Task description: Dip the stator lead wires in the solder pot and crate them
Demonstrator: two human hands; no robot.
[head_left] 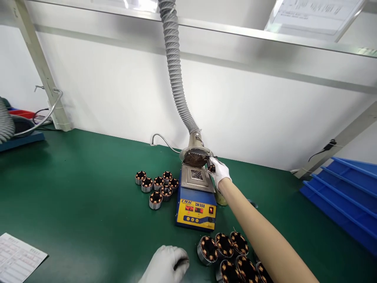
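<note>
Left hand (167,264) curls between open tabletop (103,236) and edge of stators (208,248)

The green surface (88,188) is backed by a white wall (118,86), which is crossed near the top by a shelf edge (224,31). Above it, at upper right, a printed document (315,15) is seen. At right, blue trays (341,200) are stacked at a slant, and a black connector (330,144) is set against a slanting post (357,127). At lower left, a printed sheet (19,257) is cut off by the frame; farther back, a red container (22,114) is partly hidden.
</note>
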